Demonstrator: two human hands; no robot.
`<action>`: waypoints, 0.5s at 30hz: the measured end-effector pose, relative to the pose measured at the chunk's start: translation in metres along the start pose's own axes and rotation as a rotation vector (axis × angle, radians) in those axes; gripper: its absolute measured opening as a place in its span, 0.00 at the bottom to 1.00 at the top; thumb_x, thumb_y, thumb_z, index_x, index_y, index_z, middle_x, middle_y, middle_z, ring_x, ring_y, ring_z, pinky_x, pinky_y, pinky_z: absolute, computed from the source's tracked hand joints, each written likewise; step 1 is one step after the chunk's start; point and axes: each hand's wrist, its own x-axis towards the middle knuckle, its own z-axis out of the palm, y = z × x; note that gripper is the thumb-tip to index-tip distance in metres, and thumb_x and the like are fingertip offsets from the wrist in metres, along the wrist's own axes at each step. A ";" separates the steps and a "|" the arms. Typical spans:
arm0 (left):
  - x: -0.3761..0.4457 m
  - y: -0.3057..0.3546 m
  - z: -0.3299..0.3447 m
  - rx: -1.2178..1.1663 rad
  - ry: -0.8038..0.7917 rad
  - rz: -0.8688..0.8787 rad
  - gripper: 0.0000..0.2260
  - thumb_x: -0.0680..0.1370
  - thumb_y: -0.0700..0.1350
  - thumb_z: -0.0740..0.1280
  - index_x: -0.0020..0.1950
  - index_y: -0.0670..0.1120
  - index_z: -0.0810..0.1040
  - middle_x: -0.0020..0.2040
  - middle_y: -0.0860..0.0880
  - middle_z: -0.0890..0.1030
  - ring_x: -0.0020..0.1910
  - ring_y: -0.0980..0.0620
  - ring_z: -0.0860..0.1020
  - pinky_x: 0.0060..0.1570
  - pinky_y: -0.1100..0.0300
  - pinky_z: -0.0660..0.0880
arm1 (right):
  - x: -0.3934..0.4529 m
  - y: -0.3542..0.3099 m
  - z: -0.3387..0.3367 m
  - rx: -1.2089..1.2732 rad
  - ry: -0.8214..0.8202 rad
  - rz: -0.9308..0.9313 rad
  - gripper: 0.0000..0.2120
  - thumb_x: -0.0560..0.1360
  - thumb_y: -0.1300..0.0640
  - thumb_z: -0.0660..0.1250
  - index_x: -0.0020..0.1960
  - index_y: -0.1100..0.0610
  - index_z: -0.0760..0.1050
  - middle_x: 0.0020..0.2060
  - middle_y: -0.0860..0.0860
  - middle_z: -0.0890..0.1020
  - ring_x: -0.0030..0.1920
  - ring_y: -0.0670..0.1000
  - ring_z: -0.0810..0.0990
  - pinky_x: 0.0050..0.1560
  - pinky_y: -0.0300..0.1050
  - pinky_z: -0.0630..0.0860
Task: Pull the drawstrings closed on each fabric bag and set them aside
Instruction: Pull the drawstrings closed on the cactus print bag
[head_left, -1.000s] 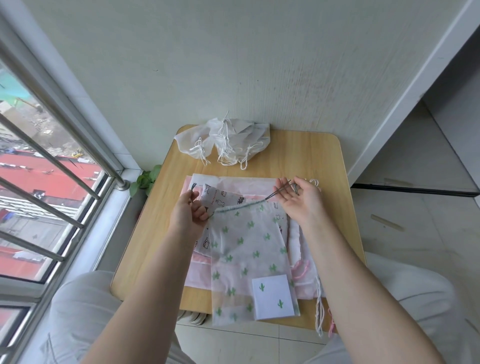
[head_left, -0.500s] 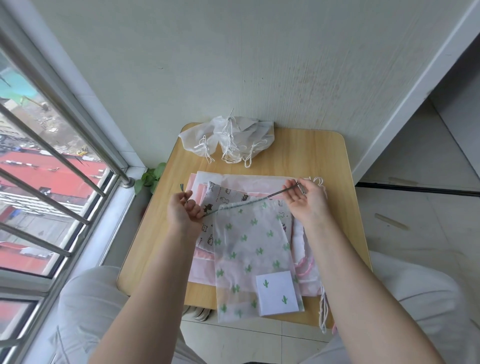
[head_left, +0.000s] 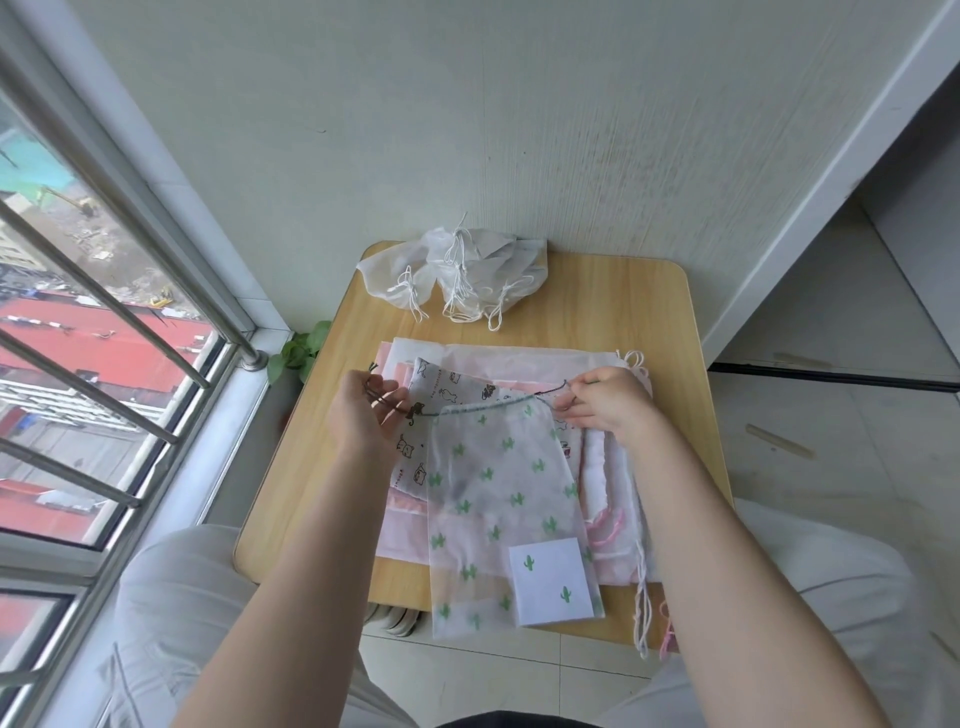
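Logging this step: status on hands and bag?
Left hand and right hand each pinch the drawstring. Cactus bag mouth partly gathered. Nothing blocking.

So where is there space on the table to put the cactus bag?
Bare wood shows on the table right of the white bag pile, and in a strip along its left edge. The middle is crowded: the cactus bag lies on a stack of pink bags.
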 end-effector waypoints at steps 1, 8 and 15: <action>-0.001 -0.001 0.002 0.000 -0.016 0.011 0.03 0.71 0.40 0.63 0.41 0.40 0.73 0.32 0.45 0.76 0.30 0.46 0.77 0.37 0.56 0.78 | -0.004 -0.004 0.001 -0.031 -0.051 0.015 0.05 0.81 0.66 0.58 0.54 0.65 0.71 0.40 0.59 0.83 0.42 0.59 0.84 0.47 0.49 0.81; -0.002 0.003 0.007 0.038 0.050 -0.027 0.03 0.78 0.39 0.62 0.46 0.42 0.74 0.25 0.51 0.64 0.21 0.54 0.61 0.24 0.62 0.71 | -0.002 -0.012 -0.001 0.064 0.060 -0.064 0.11 0.82 0.64 0.56 0.42 0.62 0.70 0.37 0.59 0.83 0.34 0.54 0.83 0.36 0.44 0.82; -0.003 0.003 0.004 0.641 0.128 0.264 0.12 0.81 0.45 0.59 0.48 0.46 0.82 0.33 0.50 0.72 0.30 0.51 0.68 0.34 0.59 0.68 | 0.003 -0.013 -0.003 0.712 0.188 -0.041 0.10 0.83 0.56 0.59 0.46 0.61 0.70 0.40 0.58 0.80 0.40 0.54 0.81 0.50 0.49 0.81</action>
